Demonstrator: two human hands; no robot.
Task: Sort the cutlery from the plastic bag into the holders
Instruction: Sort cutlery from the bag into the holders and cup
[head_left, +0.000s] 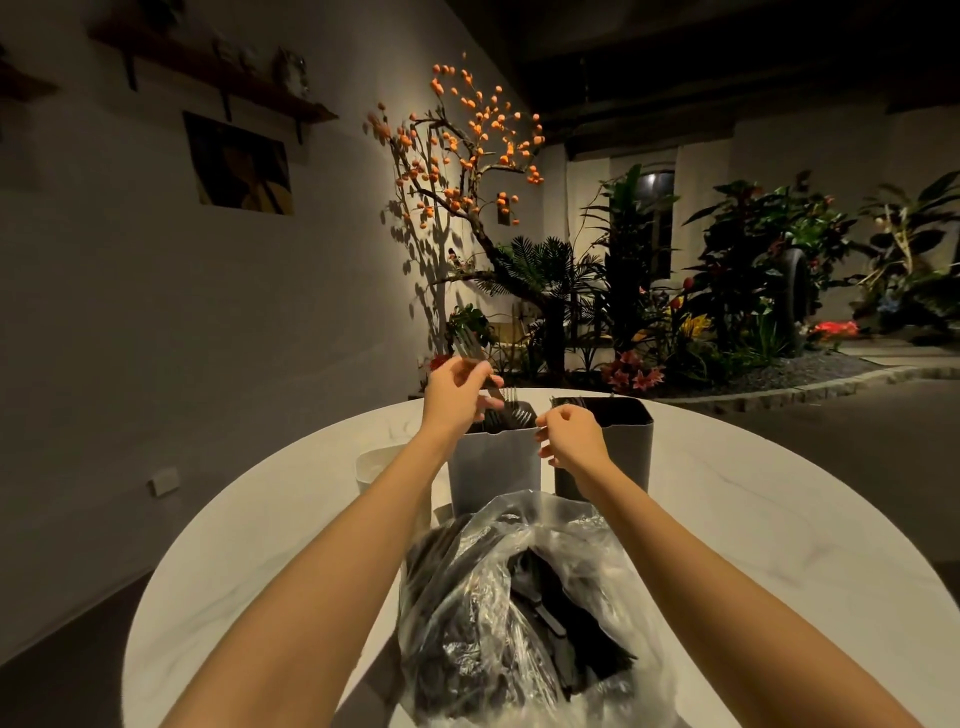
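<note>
**Fork held over grey holder; bag at near edge**

The fork (470, 347) is held in the left hand (457, 392), fingers curled round its handle, tines blurred and pointing up and away, above the rim of the grey holder (493, 467). Dark forks already stand in that holder. The right hand (569, 436) is just right of the grey holder's rim, between it and the dark holder (626, 441); its fingers are curled, and whether this grip pinches anything cannot be told. A white holder (371, 465) stands left of the grey one, partly hidden by the left forearm. The clear plastic bag (524, 613), with dark cutlery inside, lies open at the near edge, in front of the holders.

All items rest on a round white tabletop (753, 545). Behind it are a branch with orange fruit (467, 140), leafy plants (727, 275) and a wall shelf (218, 73).
</note>
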